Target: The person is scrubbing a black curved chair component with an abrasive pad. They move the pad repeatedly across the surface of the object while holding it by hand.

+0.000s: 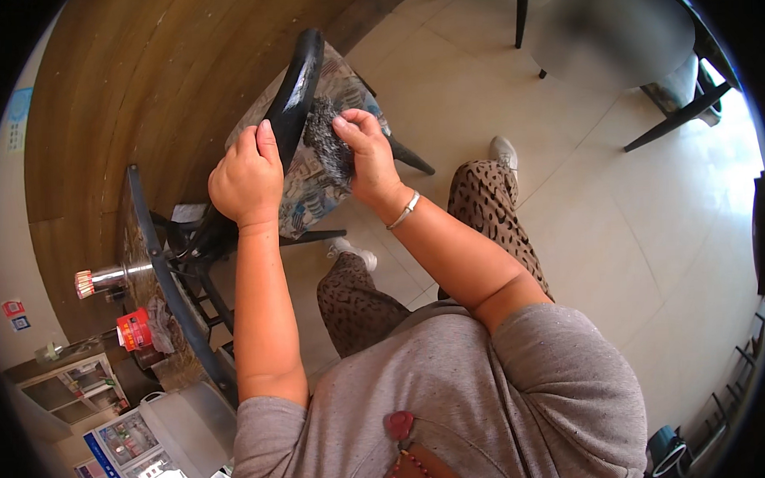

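Note:
A chair with a glossy black curved back rail (pixel 300 86) and a patterned seat (pixel 305 195) stands in front of me. My left hand (pixel 250 176) is closed around the rail, thumb lying along its top. Between the fingers and thumb of my right hand (pixel 369 155) is a dark grey steel wool scrubber (pixel 329 144). The scrubber is beside the rail, over the seat; I cannot tell whether it touches the rail. My left hand and the rail hide part of the seat.
Wood panelling (pixel 158 87) rises behind the chair. To the left, a dark-edged table (pixel 151 247) bears a clear toothpick holder (pixel 106 278) and a red box (pixel 135 329). Another dark chair (pixel 677 115) stands far right, beside a blurred rounded shape. Pale tiles (pixel 608 197) cover the floor.

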`<state>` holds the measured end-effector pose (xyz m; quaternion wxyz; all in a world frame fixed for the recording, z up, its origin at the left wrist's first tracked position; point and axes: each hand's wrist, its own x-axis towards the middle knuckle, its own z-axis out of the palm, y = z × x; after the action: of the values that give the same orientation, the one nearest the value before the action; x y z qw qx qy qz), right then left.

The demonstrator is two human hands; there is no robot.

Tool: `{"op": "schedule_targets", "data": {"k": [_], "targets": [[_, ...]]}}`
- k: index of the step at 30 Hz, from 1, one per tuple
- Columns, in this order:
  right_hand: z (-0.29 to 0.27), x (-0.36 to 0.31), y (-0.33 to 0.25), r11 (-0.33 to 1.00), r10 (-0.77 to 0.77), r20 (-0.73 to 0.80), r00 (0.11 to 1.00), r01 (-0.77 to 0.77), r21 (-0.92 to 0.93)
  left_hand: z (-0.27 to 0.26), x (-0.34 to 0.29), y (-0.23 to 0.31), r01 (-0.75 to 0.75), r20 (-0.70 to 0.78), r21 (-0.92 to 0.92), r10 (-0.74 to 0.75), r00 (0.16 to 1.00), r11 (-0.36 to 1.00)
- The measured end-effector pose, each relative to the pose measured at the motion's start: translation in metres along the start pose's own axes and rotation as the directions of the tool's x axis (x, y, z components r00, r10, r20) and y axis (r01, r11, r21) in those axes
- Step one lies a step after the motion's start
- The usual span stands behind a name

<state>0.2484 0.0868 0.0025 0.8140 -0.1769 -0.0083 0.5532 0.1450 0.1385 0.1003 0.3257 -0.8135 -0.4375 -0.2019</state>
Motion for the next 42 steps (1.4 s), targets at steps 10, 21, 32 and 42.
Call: {"op": "schedule_targets", "data": {"k": [10, 21, 32, 42], "targets": [[-0.026, -0.013, -0.027, 0.996, 0.083, 0.226, 0.971, -0.09, 0.019, -0.002, 0.0, 0.001, 0.023, 0.043, 0.0, -0.023, 0.999, 1.0], [-0.027, -0.013, -0.035, 0.999, 0.005, 0.287, 0.958, 0.006, -0.037, -0.004, 0.001, 0.002, 0.008, 0.021, -0.016, -0.007, 1.0, 1.0], [-0.028, -0.01, -0.045, 0.996, -0.028, 0.277, 0.96, 0.051, -0.078, -0.002, 0.002, 0.002, -0.051, -0.107, -0.028, 0.048, 0.993, 0.998], [-0.034, -0.006, -0.038, 0.999, 0.01, 0.172, 0.985, -0.002, -0.049, -0.005, 0.0, 0.001, 0.017, 0.022, -0.017, -0.017, 1.0, 1.0]]}}
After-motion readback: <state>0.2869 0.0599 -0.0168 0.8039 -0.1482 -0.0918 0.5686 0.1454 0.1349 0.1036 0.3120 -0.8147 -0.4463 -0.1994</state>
